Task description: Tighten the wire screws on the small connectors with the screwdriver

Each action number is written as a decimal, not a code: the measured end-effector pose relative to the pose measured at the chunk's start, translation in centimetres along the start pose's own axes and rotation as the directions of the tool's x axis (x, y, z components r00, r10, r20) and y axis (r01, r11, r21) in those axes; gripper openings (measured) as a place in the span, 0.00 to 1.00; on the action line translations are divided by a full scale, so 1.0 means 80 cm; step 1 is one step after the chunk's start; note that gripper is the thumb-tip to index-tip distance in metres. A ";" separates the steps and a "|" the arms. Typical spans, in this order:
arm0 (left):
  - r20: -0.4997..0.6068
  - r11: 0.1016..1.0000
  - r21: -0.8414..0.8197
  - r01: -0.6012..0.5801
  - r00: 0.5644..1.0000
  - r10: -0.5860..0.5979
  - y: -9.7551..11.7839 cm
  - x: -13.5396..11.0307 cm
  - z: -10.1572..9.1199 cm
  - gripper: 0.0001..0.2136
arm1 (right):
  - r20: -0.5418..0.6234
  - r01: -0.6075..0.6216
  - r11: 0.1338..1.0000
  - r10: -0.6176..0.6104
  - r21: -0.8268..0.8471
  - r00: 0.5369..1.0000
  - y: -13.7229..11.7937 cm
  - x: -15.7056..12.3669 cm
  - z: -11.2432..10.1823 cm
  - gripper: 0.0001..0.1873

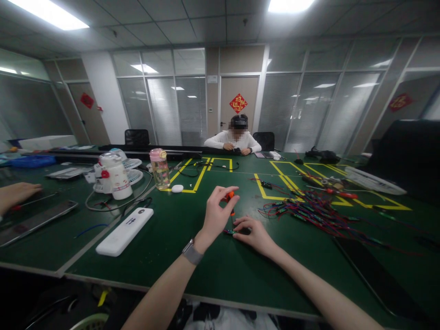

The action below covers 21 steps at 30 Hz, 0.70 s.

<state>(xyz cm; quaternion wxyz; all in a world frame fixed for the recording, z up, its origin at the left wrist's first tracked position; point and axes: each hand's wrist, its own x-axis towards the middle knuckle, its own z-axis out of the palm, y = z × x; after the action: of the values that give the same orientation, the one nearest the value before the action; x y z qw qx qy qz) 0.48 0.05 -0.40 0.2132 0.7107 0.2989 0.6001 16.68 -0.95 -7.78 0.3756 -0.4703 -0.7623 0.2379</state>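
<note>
My left hand (pixel 217 211), with a watch on its wrist, is raised over the green table and closed around the orange handle of a screwdriver (pixel 231 197). The screwdriver stands nearly upright, its thin shaft pointing down at a small green circuit board (pixel 229 232) on the tabletop. Pinched fingers of my right hand (pixel 256 234) hold the edge of that board, low against the table. Whether the screwdriver's tip touches the board is too small to tell.
To the right lie a heap of wired circuit boards (pixel 309 213) and a dark phone (pixel 373 272). A white power bank (pixel 125 231), a white bottle (pixel 115 176) and a pink-lidded bottle (pixel 159 170) are at left. Another person's hand (pixel 20 192) rests far left; a person (pixel 233 137) sits opposite.
</note>
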 end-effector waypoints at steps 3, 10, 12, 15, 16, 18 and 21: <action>0.058 0.989 -0.140 0.049 0.997 -0.041 -0.002 0.003 -0.002 0.14 | 0.010 -0.003 1.000 0.003 -0.002 1.000 -0.001 0.000 -0.001 0.02; -0.005 0.991 -0.123 0.058 0.998 -0.059 -0.007 0.006 -0.003 0.08 | 0.026 0.005 1.000 -0.005 -0.005 1.000 -0.002 0.001 -0.002 0.02; -0.043 0.996 -0.074 0.052 0.998 -0.055 -0.007 0.005 -0.003 0.07 | 0.026 0.003 1.000 -0.002 -0.011 1.000 -0.002 0.001 -0.002 0.03; -0.029 0.997 -0.066 0.042 0.999 -0.044 -0.005 0.004 -0.003 0.09 | 0.022 0.002 1.000 -0.002 -0.017 1.000 -0.001 0.002 -0.002 0.03; 0.001 0.994 -0.096 0.045 0.999 -0.045 -0.004 0.004 -0.003 0.11 | 0.021 0.004 1.000 -0.003 -0.016 1.000 0.000 0.002 -0.001 0.03; 0.090 0.976 -0.200 0.085 0.994 -0.068 -0.004 0.004 -0.003 0.14 | 0.021 0.005 1.000 -0.005 -0.010 1.000 0.002 0.002 -0.001 0.03; 0.161 0.949 -0.281 0.146 0.982 -0.103 -0.005 0.005 -0.003 0.15 | 0.020 0.012 1.000 -0.012 -0.005 1.000 0.003 0.002 -0.001 0.03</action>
<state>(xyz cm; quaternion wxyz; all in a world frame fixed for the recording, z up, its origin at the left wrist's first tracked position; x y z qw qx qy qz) 0.20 0.58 -0.33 0.3740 0.6927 0.2355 0.5700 16.81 -0.73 -7.88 0.3682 -0.4643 -0.7695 0.2382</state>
